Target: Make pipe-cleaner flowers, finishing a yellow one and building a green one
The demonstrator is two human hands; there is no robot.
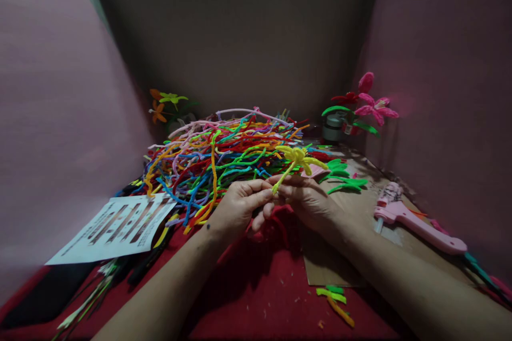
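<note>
A yellow pipe-cleaner flower (298,157) is held up between both hands, its petals to the upper right and its stem slanting down to the left. My left hand (248,200) pinches the lower end of the stem between thumb and fingers. My right hand (306,197) is closed on the stem from the other side, fingertips meeting those of the left. Just behind the hands lies a big heap of many-coloured pipe cleaners (240,154). Green pipe-cleaner leaves (346,184) rest to the right of the flower.
On a cardboard sheet (332,269) at right lies a pink glue gun (420,224). Pink flowers (378,109) stand in a grey pot (335,127) behind. A printed paper (116,229) covers part of a black object (44,293) at left. Orange flowers (159,111) stand back left. Cut scraps (334,298) lie in front.
</note>
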